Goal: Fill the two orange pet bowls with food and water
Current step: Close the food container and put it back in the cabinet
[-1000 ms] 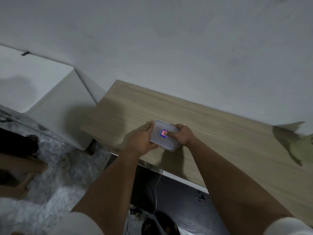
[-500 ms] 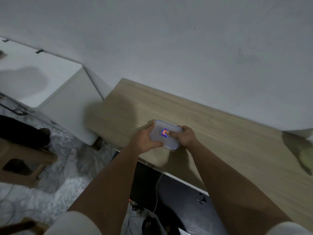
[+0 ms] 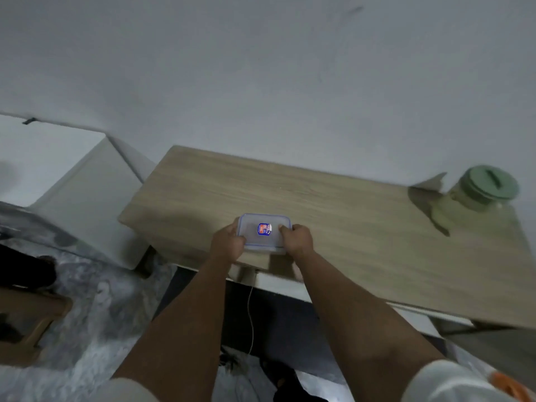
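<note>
Both hands grip a clear plastic container (image 3: 262,232) with a blue-rimmed lid near the front edge of the wooden table (image 3: 348,216): left hand (image 3: 227,246) on its left side, right hand (image 3: 297,239) on its right. A green-lidded jar (image 3: 481,192) stands far right by the wall

free: tabletop (image 3: 333,216) middle | obstacle: green jar (image 3: 475,195) far right

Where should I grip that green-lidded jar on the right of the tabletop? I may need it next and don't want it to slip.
Judging by its shape, grip the green-lidded jar around its round body just below the lid, coming from the front, since the wall stands close behind it. It stands upright on the wooden tabletop. The lid's small handle looks too slim for a sure hold.
</note>
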A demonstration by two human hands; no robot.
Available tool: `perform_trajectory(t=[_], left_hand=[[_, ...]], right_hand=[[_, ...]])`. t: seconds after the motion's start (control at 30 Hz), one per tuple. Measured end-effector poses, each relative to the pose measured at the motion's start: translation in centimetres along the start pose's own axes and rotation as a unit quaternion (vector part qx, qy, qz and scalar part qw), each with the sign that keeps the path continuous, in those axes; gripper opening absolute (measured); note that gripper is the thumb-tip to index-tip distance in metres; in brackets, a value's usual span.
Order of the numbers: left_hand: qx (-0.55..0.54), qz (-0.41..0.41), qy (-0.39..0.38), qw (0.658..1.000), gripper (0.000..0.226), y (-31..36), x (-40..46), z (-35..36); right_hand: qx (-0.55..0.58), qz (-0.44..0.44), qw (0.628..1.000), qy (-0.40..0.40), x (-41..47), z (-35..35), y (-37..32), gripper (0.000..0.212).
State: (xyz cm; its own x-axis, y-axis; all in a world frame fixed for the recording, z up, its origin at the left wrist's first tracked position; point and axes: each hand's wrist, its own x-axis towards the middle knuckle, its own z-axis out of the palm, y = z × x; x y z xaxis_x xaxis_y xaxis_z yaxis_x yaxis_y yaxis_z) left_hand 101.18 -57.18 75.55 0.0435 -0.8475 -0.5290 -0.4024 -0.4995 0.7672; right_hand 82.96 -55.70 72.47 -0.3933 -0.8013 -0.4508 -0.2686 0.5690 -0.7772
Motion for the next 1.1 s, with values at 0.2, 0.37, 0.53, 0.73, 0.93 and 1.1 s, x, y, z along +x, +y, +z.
perform_trajectory(t=[0.2,0.37,0.53,0.73,0.93,1.1], left_hand=[[-0.039,0.047,-0.026,0.998,0.057,-2.8,-10.2,5.7],[-0.031,0.047,-0.121,0.991,0.049,-5.4,-17.9,11.2],[-0.029,0.028,-0.195,0.980,0.044,-6.4,-24.3,16.6],[-0.010,0.015,-0.245,0.969,0.043,-7.6,-28.3,23.6],[-0.003,-0.022,-0.242,0.970,0.045,-8.8,-30.5,30.7],[-0.020,-0.030,-0.201,0.979,0.038,-10.5,-31.2,37.0]], right_hand=[[0.045,0.024,0.997,0.057,-9.0,-6.3,6.9,0.032],[0.102,0.095,0.984,0.111,-15.7,-12.1,14.3,0.026],[0.118,0.124,0.969,0.181,-20.7,-17.7,21.1,0.039],[0.131,0.157,0.955,0.217,-24.4,-23.4,26.9,0.041],[0.160,0.173,0.949,0.211,-25.6,-28.2,31.1,0.045],[0.173,0.172,0.952,0.183,-23.5,-31.4,35.4,0.038]])
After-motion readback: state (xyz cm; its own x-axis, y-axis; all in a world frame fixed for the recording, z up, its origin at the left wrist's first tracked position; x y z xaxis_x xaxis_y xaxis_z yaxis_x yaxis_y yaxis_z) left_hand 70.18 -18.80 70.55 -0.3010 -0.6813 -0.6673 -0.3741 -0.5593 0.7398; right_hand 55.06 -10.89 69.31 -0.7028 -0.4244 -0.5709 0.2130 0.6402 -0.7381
